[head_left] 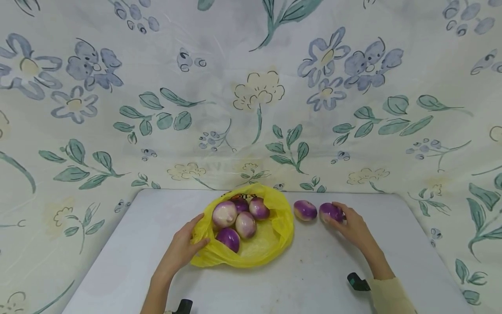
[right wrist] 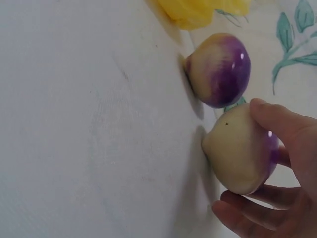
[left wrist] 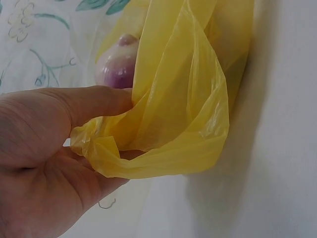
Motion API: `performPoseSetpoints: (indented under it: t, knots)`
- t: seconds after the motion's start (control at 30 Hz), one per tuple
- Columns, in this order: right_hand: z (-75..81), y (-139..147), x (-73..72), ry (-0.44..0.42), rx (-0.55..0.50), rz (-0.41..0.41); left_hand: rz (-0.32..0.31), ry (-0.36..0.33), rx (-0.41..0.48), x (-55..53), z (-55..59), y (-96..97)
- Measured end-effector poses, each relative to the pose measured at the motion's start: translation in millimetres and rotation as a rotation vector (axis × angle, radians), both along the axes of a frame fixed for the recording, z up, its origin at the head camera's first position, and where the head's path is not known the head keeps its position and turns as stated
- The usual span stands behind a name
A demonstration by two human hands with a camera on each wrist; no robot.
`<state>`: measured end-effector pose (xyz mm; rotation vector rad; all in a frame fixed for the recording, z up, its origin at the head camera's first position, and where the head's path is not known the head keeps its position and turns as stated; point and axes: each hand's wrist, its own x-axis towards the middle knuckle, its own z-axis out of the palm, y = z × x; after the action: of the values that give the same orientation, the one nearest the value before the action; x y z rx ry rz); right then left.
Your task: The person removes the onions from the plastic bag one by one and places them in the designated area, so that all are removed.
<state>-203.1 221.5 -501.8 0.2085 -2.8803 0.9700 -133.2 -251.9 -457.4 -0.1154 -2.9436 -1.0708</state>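
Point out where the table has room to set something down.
Free: the table nearer you than the loose bulb, between the yellow bag and right hand, bare but for specks; also the strip left of the left hand. Crowded: the bag, loose bulb and gripped bulb, closely lined up.

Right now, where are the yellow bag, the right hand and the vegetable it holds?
Yellow bag (head_left: 264,245): head view, on a bare patch of its inside.
Right hand (head_left: 355,227): head view, on the back of the hand.
Vegetable (right wrist: 236,151): right wrist view, on its pale side.
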Motion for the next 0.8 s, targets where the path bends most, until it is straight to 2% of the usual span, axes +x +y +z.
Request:
performPoseSetpoints:
  t: [0.37,0.53,0.8]
  knots:
    - [-1.8,0.4,-9.4,-0.047,-0.057,-0.015,-0.008,0.007,-0.001,-0.6,0.6,0.3]
    - [-2.1,-3.4,-15.5,-0.049,-0.031,-0.024,-0.001,0.005,-0.001,-0.5,0.6,-0.8]
    - [-4.6,-4.9,-13.6,-0.103,-0.038,-0.075,-0.012,0.000,-0.002,-1.5,-1.4,-0.6]
